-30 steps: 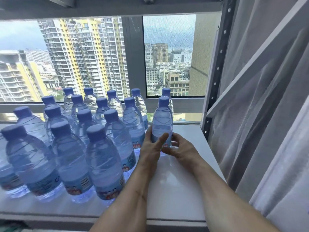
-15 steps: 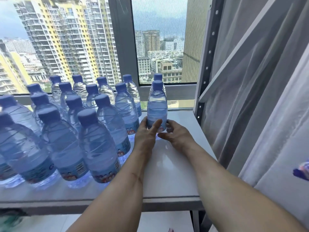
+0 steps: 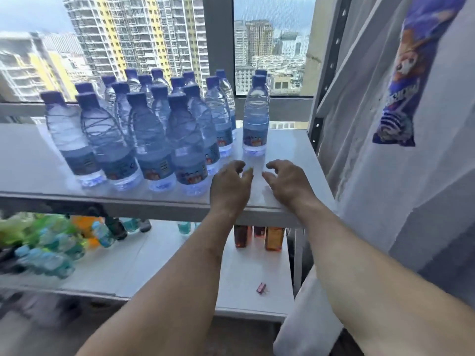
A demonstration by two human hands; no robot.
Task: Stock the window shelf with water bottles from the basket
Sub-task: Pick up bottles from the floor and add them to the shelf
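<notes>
Several clear water bottles with blue caps (image 3: pixel 144 129) stand in rows on the white window shelf (image 3: pixel 288 160). One water bottle (image 3: pixel 255 116) stands apart at the right end of the rows, with another behind it. My left hand (image 3: pixel 230 187) and my right hand (image 3: pixel 286 182) hover over the shelf's front right part, just short of that bottle. Both hands have loosely curled fingers and hold nothing. No basket is in view.
A lower shelf (image 3: pixel 154 260) carries green, teal and orange drink bottles (image 3: pixel 51 242) at the left and amber bottles (image 3: pixel 257 236) under the upper shelf. A small pink clip (image 3: pixel 261 288) lies on it. A grey curtain (image 3: pixel 411 176) hangs at the right beside the metal upright (image 3: pixel 326 73).
Both hands have let go of the right-hand bottle and drawn back toward the shelf's front edge. The camera has tilted down, bringing the lower shelf into view.
</notes>
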